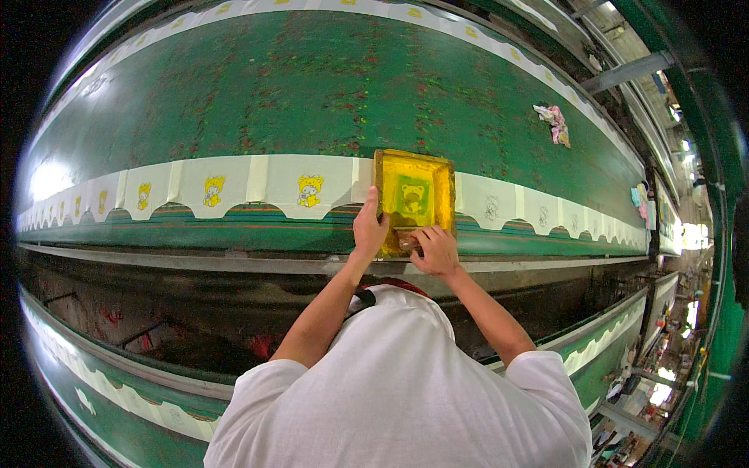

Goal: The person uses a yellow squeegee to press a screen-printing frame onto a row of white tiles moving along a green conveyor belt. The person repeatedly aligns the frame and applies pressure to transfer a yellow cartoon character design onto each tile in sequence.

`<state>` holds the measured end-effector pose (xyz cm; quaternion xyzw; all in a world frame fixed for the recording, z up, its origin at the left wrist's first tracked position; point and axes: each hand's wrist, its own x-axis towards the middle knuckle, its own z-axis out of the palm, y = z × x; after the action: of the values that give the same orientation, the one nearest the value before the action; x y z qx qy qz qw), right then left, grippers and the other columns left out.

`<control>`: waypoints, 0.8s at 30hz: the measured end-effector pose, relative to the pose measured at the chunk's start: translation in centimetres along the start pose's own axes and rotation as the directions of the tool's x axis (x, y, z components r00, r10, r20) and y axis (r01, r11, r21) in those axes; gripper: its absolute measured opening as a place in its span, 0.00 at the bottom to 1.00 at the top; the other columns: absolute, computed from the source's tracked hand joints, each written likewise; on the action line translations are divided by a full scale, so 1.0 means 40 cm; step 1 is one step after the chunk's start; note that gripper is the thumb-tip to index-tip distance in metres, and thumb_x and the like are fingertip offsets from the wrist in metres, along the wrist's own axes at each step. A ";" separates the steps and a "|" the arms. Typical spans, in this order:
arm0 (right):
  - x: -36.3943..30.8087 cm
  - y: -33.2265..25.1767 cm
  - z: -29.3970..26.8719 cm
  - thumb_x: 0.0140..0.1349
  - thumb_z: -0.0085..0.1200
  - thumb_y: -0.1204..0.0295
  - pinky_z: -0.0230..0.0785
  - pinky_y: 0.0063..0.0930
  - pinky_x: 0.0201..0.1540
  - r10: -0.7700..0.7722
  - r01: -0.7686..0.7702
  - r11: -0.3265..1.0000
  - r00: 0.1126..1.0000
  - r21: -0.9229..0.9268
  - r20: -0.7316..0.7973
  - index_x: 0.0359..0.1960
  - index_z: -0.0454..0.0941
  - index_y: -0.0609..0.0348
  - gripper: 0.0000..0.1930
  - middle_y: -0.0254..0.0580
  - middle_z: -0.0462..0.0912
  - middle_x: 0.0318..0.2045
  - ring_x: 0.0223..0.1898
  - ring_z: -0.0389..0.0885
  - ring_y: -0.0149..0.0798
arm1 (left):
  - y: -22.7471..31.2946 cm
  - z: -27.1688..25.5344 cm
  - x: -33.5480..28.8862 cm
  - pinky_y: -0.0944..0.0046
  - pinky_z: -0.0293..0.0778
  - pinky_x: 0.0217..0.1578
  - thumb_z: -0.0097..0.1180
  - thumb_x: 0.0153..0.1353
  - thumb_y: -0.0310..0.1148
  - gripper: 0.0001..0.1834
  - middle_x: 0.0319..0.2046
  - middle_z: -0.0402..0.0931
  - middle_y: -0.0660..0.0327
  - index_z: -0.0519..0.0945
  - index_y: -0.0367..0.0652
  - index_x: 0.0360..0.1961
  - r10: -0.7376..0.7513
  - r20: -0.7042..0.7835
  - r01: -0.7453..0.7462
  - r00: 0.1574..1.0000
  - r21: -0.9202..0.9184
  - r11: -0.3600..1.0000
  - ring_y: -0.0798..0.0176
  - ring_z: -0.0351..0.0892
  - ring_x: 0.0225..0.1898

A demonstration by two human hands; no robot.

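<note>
A yellow-stained screen printing frame [446,175] lies across a row of white fabric pieces, with a bear-shaped stencil [413,200] showing in its mesh. My left hand [369,231] grips the frame's left side, fingers along the rim. Inside the near end, my right hand [436,249] closes on a brownish squeegee [406,239], partly hidden by the fingers. Left of the frame, the white pieces [269,175] carry yellow figures with dark outlines [310,190]. To the right, the outlined figures [491,207] show no yellow.
The long green table [257,86] has paint specks all over it. A crumpled pink and white cloth [555,125] rests at the far right. Another white strip [425,14] runs along the far edge. Behind me stands a second green table [125,425] with white pieces.
</note>
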<state>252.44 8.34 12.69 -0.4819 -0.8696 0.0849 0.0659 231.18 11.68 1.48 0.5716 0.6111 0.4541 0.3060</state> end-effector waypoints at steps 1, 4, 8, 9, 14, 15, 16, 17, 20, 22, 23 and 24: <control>-0.010 -0.015 0.006 0.56 0.64 0.58 0.76 0.50 0.56 -0.013 0.013 1.000 1.000 -0.004 -0.027 0.54 0.86 0.54 0.24 0.45 0.87 0.48 0.52 0.84 0.51 | 0.000 0.000 -0.001 0.47 0.81 0.62 0.68 0.64 0.23 0.49 0.77 0.73 0.44 0.61 0.41 0.86 0.034 -0.021 -0.034 0.999 0.008 0.999 0.38 0.80 0.70; -0.039 -0.044 0.015 0.58 0.62 0.58 0.72 0.52 0.59 -0.031 0.030 0.999 0.997 -0.013 -0.069 0.57 0.84 0.55 0.26 0.47 0.86 0.53 0.56 0.83 0.50 | 0.000 -0.003 -0.001 0.47 0.81 0.62 0.68 0.64 0.23 0.49 0.76 0.74 0.43 0.61 0.41 0.86 0.025 0.001 -0.025 1.000 0.026 0.999 0.38 0.80 0.70; -0.057 0.010 0.016 0.62 0.63 0.58 0.70 0.55 0.63 0.010 -0.019 0.999 0.978 -0.043 -0.210 0.59 0.83 0.56 0.25 0.49 0.84 0.57 0.62 0.79 0.51 | 0.002 -0.005 -0.002 0.46 0.80 0.63 0.67 0.65 0.23 0.50 0.77 0.72 0.42 0.59 0.40 0.86 0.030 0.012 -0.030 0.999 0.024 0.999 0.37 0.79 0.70; -0.056 0.043 0.018 0.64 0.64 0.58 0.70 0.55 0.64 0.041 -0.057 0.997 0.962 -0.053 -0.270 0.59 0.82 0.57 0.25 0.49 0.83 0.58 0.64 0.78 0.52 | 0.004 -0.004 -0.001 0.46 0.80 0.63 0.67 0.65 0.23 0.50 0.77 0.72 0.42 0.59 0.39 0.86 0.012 0.032 -0.013 0.999 0.031 0.999 0.36 0.79 0.70; -0.038 0.208 0.097 0.66 0.72 0.64 0.75 0.59 0.62 0.595 -0.510 0.803 0.722 0.308 -0.353 0.58 0.84 0.62 0.22 0.56 0.86 0.54 0.58 0.83 0.60 | 0.015 0.005 -0.001 0.46 0.80 0.64 0.65 0.67 0.23 0.48 0.79 0.68 0.41 0.58 0.36 0.86 0.024 0.019 -0.026 1.000 0.106 0.994 0.37 0.78 0.71; -0.045 0.230 0.114 0.66 0.74 0.65 0.76 0.59 0.61 0.687 -0.578 0.716 0.682 0.392 -0.250 0.58 0.84 0.63 0.22 0.58 0.86 0.53 0.56 0.84 0.62 | 0.015 0.008 0.000 0.47 0.79 0.64 0.65 0.67 0.23 0.48 0.80 0.68 0.41 0.58 0.35 0.86 -0.001 0.039 -0.004 0.999 0.132 0.991 0.37 0.78 0.71; -0.050 0.245 0.132 0.66 0.74 0.64 0.77 0.58 0.60 0.622 -0.519 0.776 0.723 0.358 -0.300 0.57 0.85 0.64 0.23 0.58 0.87 0.52 0.55 0.85 0.62 | 0.015 0.009 0.002 0.46 0.80 0.64 0.65 0.66 0.22 0.49 0.79 0.69 0.40 0.58 0.36 0.86 0.066 -0.010 -0.064 0.998 0.124 0.990 0.36 0.79 0.70; -0.055 0.256 0.149 0.66 0.74 0.64 0.78 0.57 0.58 0.617 -0.524 0.782 0.729 0.337 -0.296 0.57 0.85 0.65 0.23 0.58 0.88 0.50 0.54 0.86 0.63 | 0.012 0.010 0.003 0.45 0.80 0.64 0.66 0.65 0.22 0.50 0.77 0.71 0.40 0.57 0.37 0.86 0.089 -0.029 -0.085 0.996 0.124 0.989 0.35 0.80 0.69; -0.069 0.267 0.172 0.66 0.75 0.64 0.80 0.56 0.56 0.617 -0.516 0.780 0.726 0.353 -0.303 0.57 0.86 0.65 0.23 0.57 0.88 0.50 0.53 0.87 0.62 | 0.005 0.008 0.002 0.45 0.80 0.63 0.66 0.63 0.21 0.51 0.76 0.73 0.39 0.57 0.39 0.87 0.093 -0.023 -0.089 0.995 0.120 0.989 0.34 0.81 0.68; -0.074 0.261 0.172 0.66 0.75 0.65 0.79 0.55 0.56 0.629 -0.515 0.768 0.718 0.380 -0.299 0.57 0.87 0.66 0.23 0.57 0.88 0.49 0.53 0.87 0.61 | 0.003 0.006 -0.003 0.46 0.80 0.64 0.67 0.64 0.22 0.51 0.76 0.73 0.39 0.59 0.39 0.86 0.100 -0.024 -0.097 0.995 0.107 0.990 0.35 0.81 0.68; -0.077 0.256 0.167 0.65 0.75 0.66 0.79 0.55 0.55 0.637 -0.521 0.760 0.714 0.388 -0.291 0.57 0.87 0.66 0.22 0.57 0.88 0.49 0.52 0.87 0.61 | 0.003 0.003 -0.006 0.46 0.80 0.64 0.68 0.64 0.22 0.50 0.75 0.74 0.40 0.59 0.39 0.86 0.118 -0.038 -0.114 0.992 0.097 0.989 0.35 0.81 0.68; -0.077 0.249 0.161 0.65 0.76 0.66 0.79 0.55 0.55 0.681 -0.570 0.721 0.686 0.393 -0.255 0.57 0.87 0.66 0.22 0.57 0.88 0.49 0.52 0.87 0.61 | 0.005 0.001 -0.006 0.47 0.80 0.64 0.68 0.64 0.22 0.50 0.75 0.74 0.40 0.60 0.39 0.86 0.101 -0.029 -0.098 0.994 0.088 0.991 0.35 0.81 0.68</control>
<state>261.06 10.37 4.19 -0.7441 -0.5977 0.1301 0.2686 231.35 11.44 1.60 0.6063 0.6061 0.4514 0.2475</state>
